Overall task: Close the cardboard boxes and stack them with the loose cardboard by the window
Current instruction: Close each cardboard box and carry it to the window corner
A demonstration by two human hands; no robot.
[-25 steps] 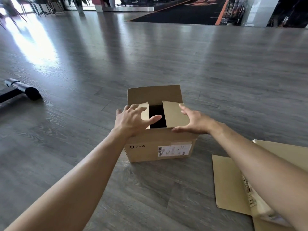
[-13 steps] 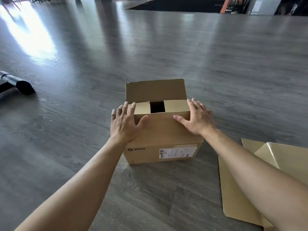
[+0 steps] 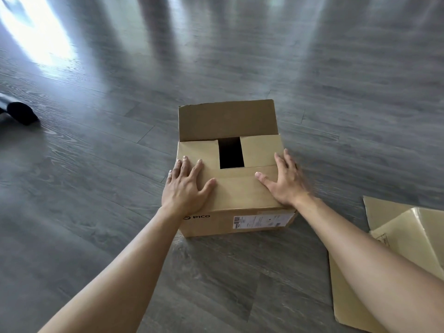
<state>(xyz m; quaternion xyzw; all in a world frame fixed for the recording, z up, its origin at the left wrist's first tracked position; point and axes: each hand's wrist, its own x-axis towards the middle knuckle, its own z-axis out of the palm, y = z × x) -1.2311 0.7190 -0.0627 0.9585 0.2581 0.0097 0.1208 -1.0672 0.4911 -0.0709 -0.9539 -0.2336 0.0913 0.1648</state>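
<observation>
Pressing flat-fingered, your left hand [image 3: 186, 188] and right hand [image 3: 287, 182] held the cardboard box [image 3: 230, 188] near flap down on the floor; stiff, probably light; grip its sides.

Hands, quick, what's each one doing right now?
Left hand: open, pressing flat on the box.
Right hand: open, pressing flat on the box.

One head-worn view: the cardboard box [image 3: 230, 188] is seen from above, close, downward toward twelve o'clock.
</observation>
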